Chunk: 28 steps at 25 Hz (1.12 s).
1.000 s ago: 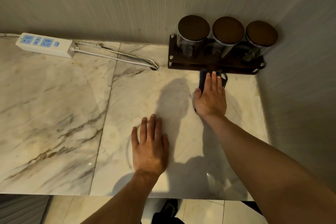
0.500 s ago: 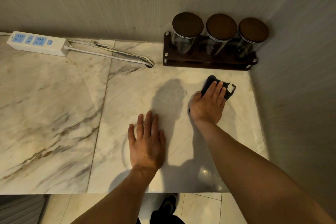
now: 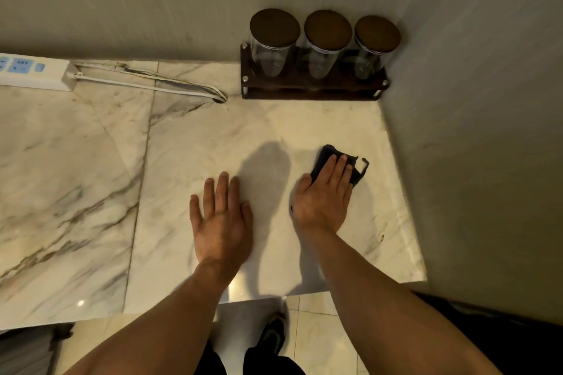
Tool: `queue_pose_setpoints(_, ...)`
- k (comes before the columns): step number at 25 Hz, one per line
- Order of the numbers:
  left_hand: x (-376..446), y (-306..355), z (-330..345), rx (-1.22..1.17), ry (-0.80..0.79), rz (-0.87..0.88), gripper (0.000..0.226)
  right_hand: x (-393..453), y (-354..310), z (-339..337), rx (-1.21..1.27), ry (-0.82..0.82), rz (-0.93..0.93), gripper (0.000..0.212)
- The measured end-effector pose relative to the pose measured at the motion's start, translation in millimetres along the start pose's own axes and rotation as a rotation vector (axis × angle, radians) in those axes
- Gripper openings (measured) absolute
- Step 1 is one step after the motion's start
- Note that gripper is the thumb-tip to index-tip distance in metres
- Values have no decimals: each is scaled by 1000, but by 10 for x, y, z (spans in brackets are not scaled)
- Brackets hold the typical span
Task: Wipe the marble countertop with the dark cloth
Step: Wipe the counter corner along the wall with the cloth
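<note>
The pale, grey-veined marble countertop (image 3: 91, 176) filled most of the view, running back to a beige wall and ending on the right at a corner. Hard, flat and polished, with glints of light near its front edge, it looked like a surface over which fabric would slide easily.

In the back corner stood a dark wooden rack holding three clear glass jars with round brown lids (image 3: 316, 55); these were judged fragile and best kept clear of the wiping path. At the far left lay a white power strip with blue sockets (image 3: 33, 70), its white cable (image 3: 146, 85) trailing along the wall towards a hole in the stone.

The person's left hand (image 3: 221, 222) rested flat and wide on the bare marble, fingers slightly spread, holding nothing. The right hand (image 3: 324, 195) lay palm-down on the small dark cloth (image 3: 324, 157), fingers extended and together, pinning it to the counter rather than gripping it.

The cloth sat near the right wall, well apart from the rack, mostly hidden under the hand. It appeared thin, soft and light, with a limp loop at its right corner. Such a cloth would likely bunch, so pressing flat over its middle seemed the sound hold.
</note>
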State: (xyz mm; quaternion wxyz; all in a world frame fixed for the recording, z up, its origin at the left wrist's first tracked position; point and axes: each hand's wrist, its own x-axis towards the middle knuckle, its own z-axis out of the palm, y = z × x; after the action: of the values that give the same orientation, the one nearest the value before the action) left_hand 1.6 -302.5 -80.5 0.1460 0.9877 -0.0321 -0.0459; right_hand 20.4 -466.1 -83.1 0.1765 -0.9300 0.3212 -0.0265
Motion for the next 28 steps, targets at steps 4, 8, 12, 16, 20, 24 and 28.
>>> queue_pose_setpoints(4,4,-2,-5,-16,14,26,57,-292,140,-20,9,-1,6,66)
queue_pose_setpoints(8,7,3,10,-12,-2,24,56,-563,290,-53,-5,-21,-10,66)
queue_pose_setpoints(12,35,38,1,20,-41,-4,54,-726,433,-104,-12,-50,-84,66)
queue_pose_setpoints(16,19,171,-66,26,51,40,44,-794,649,-200,-74,-89,-239,66)
queue_pose_setpoints(20,9,336,-33,-41,55,159,44,-748,837,-319,-115,-189,-393,66)
queue_pose_setpoints(24,58,536,53,-60,16,202,45,-611,1046,-460,-147,-251,-594,65)
queue_pose_setpoints(28,69,550,152,-42,-31,142,55,-393,1189,-564,-217,-286,-788,63)
